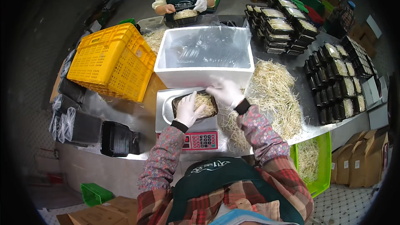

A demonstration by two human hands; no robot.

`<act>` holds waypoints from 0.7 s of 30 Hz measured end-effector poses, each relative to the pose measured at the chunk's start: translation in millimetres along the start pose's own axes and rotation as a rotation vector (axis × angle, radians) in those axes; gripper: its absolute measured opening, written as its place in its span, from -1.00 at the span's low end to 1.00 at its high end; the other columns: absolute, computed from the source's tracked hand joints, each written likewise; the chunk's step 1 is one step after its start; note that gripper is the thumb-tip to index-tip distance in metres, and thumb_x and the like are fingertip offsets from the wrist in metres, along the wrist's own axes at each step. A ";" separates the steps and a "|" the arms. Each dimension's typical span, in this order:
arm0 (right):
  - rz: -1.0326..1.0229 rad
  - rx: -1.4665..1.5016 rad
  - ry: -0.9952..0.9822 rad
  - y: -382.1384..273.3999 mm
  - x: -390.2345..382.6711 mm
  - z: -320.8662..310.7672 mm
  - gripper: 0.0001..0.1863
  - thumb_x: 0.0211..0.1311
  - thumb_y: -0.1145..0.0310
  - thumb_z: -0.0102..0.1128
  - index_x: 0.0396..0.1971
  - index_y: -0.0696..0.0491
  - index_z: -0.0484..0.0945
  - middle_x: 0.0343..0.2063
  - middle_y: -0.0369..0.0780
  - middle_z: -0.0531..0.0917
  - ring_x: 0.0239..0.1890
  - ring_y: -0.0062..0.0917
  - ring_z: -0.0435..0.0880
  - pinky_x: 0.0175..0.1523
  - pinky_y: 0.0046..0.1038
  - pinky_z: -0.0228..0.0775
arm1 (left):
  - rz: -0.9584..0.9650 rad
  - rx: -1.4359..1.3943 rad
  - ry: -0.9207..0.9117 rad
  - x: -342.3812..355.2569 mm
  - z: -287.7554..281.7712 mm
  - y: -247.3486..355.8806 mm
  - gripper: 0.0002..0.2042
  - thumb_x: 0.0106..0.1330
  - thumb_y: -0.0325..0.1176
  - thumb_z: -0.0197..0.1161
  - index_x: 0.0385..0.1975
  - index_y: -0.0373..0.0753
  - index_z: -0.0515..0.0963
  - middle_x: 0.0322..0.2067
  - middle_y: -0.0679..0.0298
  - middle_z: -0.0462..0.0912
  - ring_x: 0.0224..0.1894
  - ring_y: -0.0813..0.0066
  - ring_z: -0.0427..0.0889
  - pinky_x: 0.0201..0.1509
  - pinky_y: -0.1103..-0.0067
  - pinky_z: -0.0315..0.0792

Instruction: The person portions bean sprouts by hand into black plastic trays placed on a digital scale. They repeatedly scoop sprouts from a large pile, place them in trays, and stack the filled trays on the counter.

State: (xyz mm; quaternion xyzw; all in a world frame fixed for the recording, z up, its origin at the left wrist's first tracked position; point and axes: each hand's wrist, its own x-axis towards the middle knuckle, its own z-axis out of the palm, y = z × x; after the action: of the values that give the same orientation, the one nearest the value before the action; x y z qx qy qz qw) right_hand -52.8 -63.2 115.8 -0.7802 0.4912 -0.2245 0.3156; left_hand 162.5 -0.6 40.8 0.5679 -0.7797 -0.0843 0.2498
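A black plastic tray (215,110) filled with bean sprouts (206,101) sits on the plate of a weighing scale (161,118) with a red keypad panel. My left hand (187,110), in a white glove, lies over the tray's left part with its fingers stretched across the sprouts. At the tray's upper right corner is my gloved right hand (228,93), slightly blurred, its fingers extended and nothing visible in them. Just beyond the scale stands a white foam box (204,78) lined with clear plastic film. To the right of my right hand spreads a loose heap of sprouts (277,96).
A yellow crate (110,60) stands at left. Empty black trays (118,138) are stacked near the front edge. Filled trays (279,25) rise in stacks at the back right, more (337,79) at far right. A green basket (323,162) holds sprouts. Opposite, a person holds a filled tray (185,18).
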 end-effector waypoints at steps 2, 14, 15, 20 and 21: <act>-0.189 -0.256 0.660 72.8 35.9 -31.4 -0.35 0.05 0.03 0.32 0.12 0.07 0.50 -0.05 -0.08 0.62 0.01 -0.21 0.56 0.02 -0.23 0.47 | 0.013 -0.161 0.107 3.8 -7.7 7.8 -0.37 0.26 -0.08 0.30 0.18 -0.45 0.35 0.03 -0.08 0.53 0.09 0.00 0.48 0.19 0.25 0.33; 0.350 -0.674 0.385 149.2 102.5 -82.0 -0.75 0.16 0.26 0.08 -0.36 0.04 0.71 -0.32 -0.07 0.72 -0.20 -0.17 0.72 -0.07 -0.19 0.55 | -0.209 -0.590 0.447 -48.9 -58.1 10.0 -0.72 0.32 -0.49 0.22 0.00 -0.39 0.52 -0.05 0.10 0.62 0.04 0.31 0.58 0.17 0.49 0.40; 0.376 -0.691 0.359 148.8 103.4 -84.8 -0.75 0.16 0.26 0.08 -0.37 0.02 0.73 -0.32 -0.08 0.73 -0.20 -0.16 0.72 -0.07 -0.19 0.56 | -0.228 -0.616 0.446 -52.5 -63.1 11.7 -0.73 0.33 -0.49 0.21 0.00 -0.40 0.52 -0.06 0.10 0.63 0.03 0.33 0.58 0.16 0.50 0.40; 0.146 -0.652 0.615 148.8 85.2 -107.8 -0.77 0.19 0.14 0.10 -0.39 -0.04 0.63 -0.35 -0.11 0.68 -0.26 -0.09 0.67 -0.15 -0.12 0.51 | -0.425 -0.876 0.452 -72.7 -73.5 -8.5 -0.70 0.43 -0.46 0.13 0.10 -0.43 0.48 0.02 0.20 0.59 0.07 0.53 0.54 0.22 0.62 0.38; 0.080 -0.577 0.732 128.9 77.2 -110.9 -0.80 0.18 0.16 0.15 -0.39 -0.05 0.63 -0.36 -0.14 0.68 -0.28 -0.13 0.67 -0.17 -0.17 0.52 | -0.463 -0.847 0.470 -83.0 -81.8 -17.2 -0.70 0.43 -0.45 0.14 0.10 -0.40 0.48 0.01 0.21 0.60 0.06 0.53 0.55 0.17 0.62 0.41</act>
State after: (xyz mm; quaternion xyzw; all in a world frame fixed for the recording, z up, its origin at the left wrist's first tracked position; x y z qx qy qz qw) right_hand -174.4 -204.5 104.5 -0.6860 0.6422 -0.3271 -0.0999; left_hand 235.8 82.9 79.7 0.5782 -0.4548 -0.3149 0.5997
